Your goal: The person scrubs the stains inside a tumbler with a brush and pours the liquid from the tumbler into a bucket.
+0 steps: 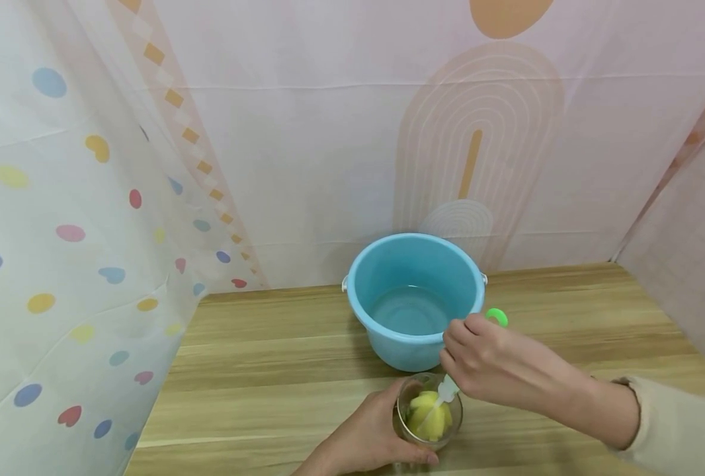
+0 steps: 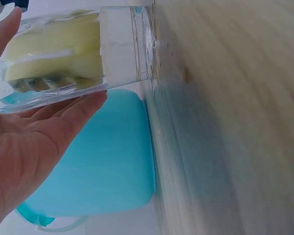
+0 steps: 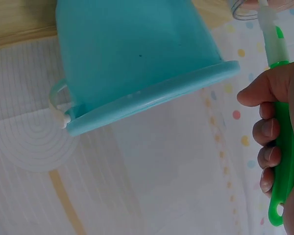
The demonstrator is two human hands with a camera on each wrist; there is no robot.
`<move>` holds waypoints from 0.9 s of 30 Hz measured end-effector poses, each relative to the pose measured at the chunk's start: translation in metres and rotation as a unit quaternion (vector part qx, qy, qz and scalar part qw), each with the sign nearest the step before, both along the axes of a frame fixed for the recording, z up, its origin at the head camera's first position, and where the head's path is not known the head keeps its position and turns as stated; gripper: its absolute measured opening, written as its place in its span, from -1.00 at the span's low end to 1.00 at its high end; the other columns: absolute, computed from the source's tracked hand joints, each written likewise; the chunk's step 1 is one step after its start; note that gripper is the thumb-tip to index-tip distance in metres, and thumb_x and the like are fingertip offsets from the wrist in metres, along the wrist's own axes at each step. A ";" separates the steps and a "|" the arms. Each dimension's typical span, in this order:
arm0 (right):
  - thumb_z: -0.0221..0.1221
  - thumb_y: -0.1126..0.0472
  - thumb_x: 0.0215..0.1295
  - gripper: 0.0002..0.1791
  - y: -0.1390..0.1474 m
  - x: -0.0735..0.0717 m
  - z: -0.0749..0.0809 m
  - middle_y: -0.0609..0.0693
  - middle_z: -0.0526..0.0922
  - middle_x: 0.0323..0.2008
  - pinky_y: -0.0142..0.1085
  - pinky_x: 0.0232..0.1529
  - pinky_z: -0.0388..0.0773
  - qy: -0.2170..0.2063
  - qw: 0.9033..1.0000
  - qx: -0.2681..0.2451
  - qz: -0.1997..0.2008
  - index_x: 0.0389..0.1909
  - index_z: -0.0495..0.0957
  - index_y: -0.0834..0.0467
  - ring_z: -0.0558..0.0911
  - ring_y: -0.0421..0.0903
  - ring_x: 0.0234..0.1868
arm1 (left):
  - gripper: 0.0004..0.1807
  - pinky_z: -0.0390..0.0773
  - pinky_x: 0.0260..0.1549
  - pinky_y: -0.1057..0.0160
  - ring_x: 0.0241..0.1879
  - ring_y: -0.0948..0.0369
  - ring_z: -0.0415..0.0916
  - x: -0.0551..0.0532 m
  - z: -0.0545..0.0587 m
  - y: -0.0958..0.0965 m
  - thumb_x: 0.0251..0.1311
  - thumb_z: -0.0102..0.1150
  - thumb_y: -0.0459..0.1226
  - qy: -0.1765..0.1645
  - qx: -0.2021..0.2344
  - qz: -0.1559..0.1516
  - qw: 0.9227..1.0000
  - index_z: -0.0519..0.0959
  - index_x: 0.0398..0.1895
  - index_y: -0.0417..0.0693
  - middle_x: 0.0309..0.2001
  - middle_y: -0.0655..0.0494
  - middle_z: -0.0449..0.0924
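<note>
"Two at work! What's the right grip (image 1: 480, 360) holding?"
"Clasping the green-handled brush (image 3: 286, 134), yellow head (image 1: 428, 416) inside the glass (image 2: 108, 49)!"
"And the left grip (image 1: 379, 426)?"
"Wrapped round that glass, down at the table (image 1: 257, 383), just before the blue bucket (image 1: 409, 350)."

A bucket (image 1: 403, 354) stands on a table (image 1: 257, 396), with water (image 1: 409, 314) in it and a curtain (image 1: 305, 165) behind it. Before the bucket is a glass (image 2: 121, 49), between the left hand (image 1: 379, 430) on its left and the right hand (image 1: 486, 357) to its upper right. The brush (image 3: 286, 142) has its head in the glass and its handle in the right hand.
</note>
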State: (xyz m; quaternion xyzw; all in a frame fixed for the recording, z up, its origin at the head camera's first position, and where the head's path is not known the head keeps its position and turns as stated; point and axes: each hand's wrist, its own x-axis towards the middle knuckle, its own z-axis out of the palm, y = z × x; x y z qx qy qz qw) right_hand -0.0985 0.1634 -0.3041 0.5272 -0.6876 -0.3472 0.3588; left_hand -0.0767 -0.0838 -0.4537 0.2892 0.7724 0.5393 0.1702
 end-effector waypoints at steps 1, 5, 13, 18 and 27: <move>0.03 0.48 -0.02 -0.84 -0.001 0.001 -0.001 0.08 0.18 -0.63 -0.36 -0.36 0.08 0.004 1.000 0.001 0.000 -0.55 0.21 0.27 0.16 -0.09 -0.51 | -0.10 0.53 0.17 0.29 0.10 0.36 0.55 0.000 0.000 0.000 0.00 0.69 -0.05 0.003 0.001 -0.001 1.000 0.37 0.40 0.24 0.20 0.37 0.57; 0.03 0.45 -0.03 -0.84 -0.006 0.004 -0.003 0.07 0.17 -0.63 -0.35 -0.35 0.09 0.014 1.000 0.003 0.002 -0.55 0.22 0.26 0.16 -0.09 -0.51 | -0.08 0.53 0.18 0.29 0.11 0.36 0.55 0.000 -0.001 0.000 0.01 0.69 -0.05 0.007 0.002 -0.003 1.000 0.36 0.42 0.19 0.22 0.36 0.56; 0.01 0.44 -0.01 -0.84 -0.015 0.007 -0.013 0.05 0.16 -0.65 -0.34 -0.38 0.13 0.027 1.000 0.009 0.012 -0.59 0.20 0.25 0.17 -0.08 -0.53 | -0.09 0.56 0.15 0.28 0.08 0.34 0.58 0.000 -0.002 0.000 0.01 0.69 -0.10 -0.004 0.016 -0.009 1.000 0.36 0.42 0.25 0.20 0.34 0.58; -0.01 0.41 -0.02 -0.86 -0.023 0.010 -0.018 0.04 0.20 -0.66 -0.31 -0.39 0.17 0.045 0.999 0.021 0.022 -0.60 0.21 0.22 0.21 -0.06 -0.53 | -0.09 0.57 0.14 0.28 0.09 0.33 0.58 0.000 -0.002 0.001 0.02 0.68 -0.11 -0.013 0.026 -0.013 0.999 0.34 0.43 0.33 0.21 0.35 0.58; -0.01 0.33 0.05 -0.83 -0.036 0.010 -0.017 0.00 0.19 -0.68 -0.31 -0.38 0.16 0.062 0.997 0.036 0.025 -0.65 0.24 0.16 0.20 -0.08 -0.54 | -0.08 0.60 0.10 0.28 0.06 0.33 0.60 0.000 -0.002 0.001 0.04 0.67 -0.12 -0.013 0.032 -0.017 0.999 0.31 0.43 0.35 0.20 0.34 0.59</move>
